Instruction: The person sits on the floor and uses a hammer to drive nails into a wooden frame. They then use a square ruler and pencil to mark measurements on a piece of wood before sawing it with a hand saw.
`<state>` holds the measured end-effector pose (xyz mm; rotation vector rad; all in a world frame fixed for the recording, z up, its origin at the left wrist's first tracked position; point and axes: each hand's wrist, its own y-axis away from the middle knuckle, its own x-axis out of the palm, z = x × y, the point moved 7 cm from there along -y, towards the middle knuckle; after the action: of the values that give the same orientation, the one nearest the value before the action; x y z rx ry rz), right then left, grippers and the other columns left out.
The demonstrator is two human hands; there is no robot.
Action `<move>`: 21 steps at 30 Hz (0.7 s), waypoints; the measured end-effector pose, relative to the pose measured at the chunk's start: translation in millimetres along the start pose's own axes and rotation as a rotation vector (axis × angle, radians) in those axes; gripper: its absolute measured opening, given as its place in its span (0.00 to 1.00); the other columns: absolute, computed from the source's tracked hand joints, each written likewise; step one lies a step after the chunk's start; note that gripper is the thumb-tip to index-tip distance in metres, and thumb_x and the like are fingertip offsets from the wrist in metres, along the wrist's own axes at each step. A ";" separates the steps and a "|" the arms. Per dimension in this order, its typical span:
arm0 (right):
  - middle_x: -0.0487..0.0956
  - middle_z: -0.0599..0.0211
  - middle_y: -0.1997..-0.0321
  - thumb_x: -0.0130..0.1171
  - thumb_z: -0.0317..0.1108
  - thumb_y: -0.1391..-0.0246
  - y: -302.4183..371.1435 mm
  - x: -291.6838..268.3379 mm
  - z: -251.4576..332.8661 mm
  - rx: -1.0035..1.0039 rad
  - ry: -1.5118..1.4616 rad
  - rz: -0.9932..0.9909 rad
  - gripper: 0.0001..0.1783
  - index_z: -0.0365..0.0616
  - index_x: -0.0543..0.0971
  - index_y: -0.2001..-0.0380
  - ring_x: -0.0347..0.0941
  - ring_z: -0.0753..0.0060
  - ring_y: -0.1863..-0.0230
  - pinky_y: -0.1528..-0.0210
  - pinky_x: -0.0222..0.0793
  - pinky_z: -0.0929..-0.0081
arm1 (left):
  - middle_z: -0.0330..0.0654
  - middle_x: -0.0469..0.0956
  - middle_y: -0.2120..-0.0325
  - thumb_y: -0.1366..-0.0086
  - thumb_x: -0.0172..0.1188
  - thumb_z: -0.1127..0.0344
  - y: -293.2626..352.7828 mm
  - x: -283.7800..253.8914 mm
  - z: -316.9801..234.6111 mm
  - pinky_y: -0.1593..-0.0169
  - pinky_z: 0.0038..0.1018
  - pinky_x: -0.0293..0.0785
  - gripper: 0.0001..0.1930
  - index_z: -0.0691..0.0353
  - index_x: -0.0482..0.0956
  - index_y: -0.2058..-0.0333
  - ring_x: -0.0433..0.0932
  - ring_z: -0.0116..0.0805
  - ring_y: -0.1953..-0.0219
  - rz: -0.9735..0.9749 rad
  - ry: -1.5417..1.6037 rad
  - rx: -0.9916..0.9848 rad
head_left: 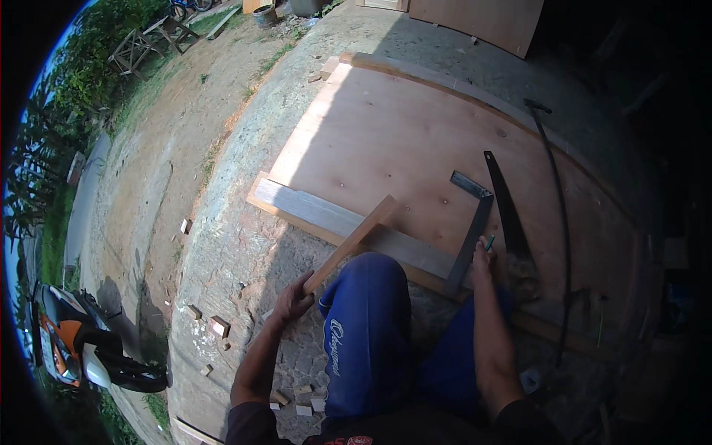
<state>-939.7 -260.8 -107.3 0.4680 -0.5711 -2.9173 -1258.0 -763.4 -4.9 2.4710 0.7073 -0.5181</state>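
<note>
My left hand (295,297) is closed round the lower end of a narrow wooden batten (354,239). The batten slants up and away over the near edge of a large plywood panel (400,126). My right hand (483,261) is pinched on a slim green pencil (489,242), whose tip shows above the fingers. Next to that hand, a dark L-shaped square (475,222) lies across the panel and its near edge board (311,210). To the right rests a handsaw (506,204), its handle in shadow. Whether my right hand touches the square I cannot tell.
A black cable (558,200) runs over the panel's right side. Small wood offcuts (219,326) are scattered on the rough concrete at left and near my legs. An orange and black motorcycle (78,337) stands at far left. Another wooden panel (482,22) is at the back.
</note>
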 end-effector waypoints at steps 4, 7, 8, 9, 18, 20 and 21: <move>0.80 0.52 0.48 0.51 0.34 0.33 34.7 0.8 23.8 -0.202 0.077 -0.135 0.19 0.36 0.78 0.44 0.78 0.62 0.47 0.43 0.70 0.68 | 0.42 0.79 0.48 0.33 0.57 0.65 -3.2 -16.3 -82.7 0.44 0.30 0.74 0.28 0.65 0.68 0.35 0.78 0.31 0.48 0.169 0.399 -0.104; 0.81 0.53 0.53 0.49 0.35 0.33 91.0 65.0 59.6 -0.195 -0.034 0.134 0.19 0.35 0.78 0.46 0.80 0.65 0.57 0.53 0.74 0.69 | 0.42 0.79 0.49 0.27 0.54 0.62 -2.5 -34.6 -98.8 0.44 0.27 0.74 0.23 0.64 0.71 0.37 0.78 0.29 0.49 0.023 0.673 -0.064; 0.82 0.54 0.56 0.48 0.36 0.32 100.8 74.0 63.9 -0.204 -0.047 0.228 0.19 0.35 0.78 0.46 0.80 0.66 0.60 0.57 0.75 0.70 | 0.39 0.79 0.49 0.23 0.51 0.58 -7.4 -36.2 -108.5 0.45 0.26 0.74 0.21 0.63 0.73 0.39 0.78 0.26 0.50 0.029 0.644 -0.077; 0.82 0.55 0.58 0.47 0.36 0.32 114.7 84.2 63.9 -0.203 -0.057 0.336 0.19 0.35 0.78 0.47 0.81 0.67 0.64 0.61 0.75 0.71 | 0.39 0.79 0.50 0.23 0.51 0.58 -9.7 -41.8 -105.8 0.46 0.26 0.75 0.21 0.62 0.73 0.39 0.78 0.26 0.51 -0.007 0.679 -0.092; 0.82 0.61 0.68 0.49 0.41 0.33 135.6 93.4 68.4 -0.250 0.111 0.507 0.21 0.39 0.78 0.45 0.77 0.71 0.74 0.71 0.75 0.72 | 0.41 0.83 0.64 0.27 0.44 0.35 -31.4 -99.6 -52.5 0.61 0.28 0.78 0.32 0.58 0.79 0.48 0.81 0.32 0.65 -0.136 0.877 -0.344; 0.82 0.62 0.68 0.48 0.41 0.32 140.1 96.5 71.0 -0.234 0.167 0.510 0.21 0.39 0.78 0.46 0.78 0.71 0.73 0.71 0.75 0.72 | 0.38 0.79 0.78 0.27 0.42 0.33 -30.0 -106.8 -45.2 0.76 0.25 0.73 0.32 0.58 0.80 0.58 0.75 0.29 0.81 -0.232 0.893 -0.332; 0.82 0.62 0.68 0.48 0.41 0.32 143.6 99.6 72.3 -0.227 0.197 0.510 0.21 0.39 0.79 0.46 0.78 0.71 0.72 0.71 0.75 0.72 | 0.38 0.79 0.76 0.27 0.42 0.34 -30.7 -108.1 -35.4 0.78 0.25 0.72 0.30 0.56 0.78 0.54 0.74 0.29 0.82 -0.168 0.977 -0.316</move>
<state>-1047.2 -386.5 -15.5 0.4874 -0.2746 -2.3787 -1353.6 -761.6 64.0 2.2635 1.2368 0.7673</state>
